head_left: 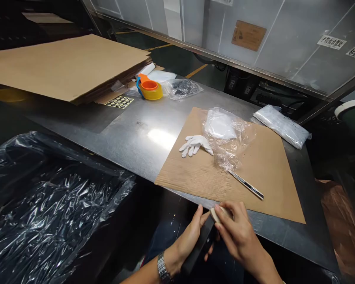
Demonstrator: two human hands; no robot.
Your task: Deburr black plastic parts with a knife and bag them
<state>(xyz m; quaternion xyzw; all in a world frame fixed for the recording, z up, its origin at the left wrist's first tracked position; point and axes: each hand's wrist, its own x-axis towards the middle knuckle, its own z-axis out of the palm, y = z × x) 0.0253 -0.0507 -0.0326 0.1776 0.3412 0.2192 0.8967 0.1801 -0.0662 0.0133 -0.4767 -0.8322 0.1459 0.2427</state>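
Hands: left hand (pixel 192 236) clamped on black bar (pixel 199 246), long axis toward cardboard sheet (pixel 254 185); right hand (pixel 239 232) pinching beige pad (pixel 216 214) atop it.

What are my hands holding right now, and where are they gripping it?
The left hand grips a dark flat bar around its middle. The right hand pinches a small pale piece at the bar's top end.

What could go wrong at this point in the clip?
1. The left hand and right hand work the dark object off the table edge; a slip might drop it.
2. The utility knife lies close by, partly under a plastic bag, and may get snagged or knocked.
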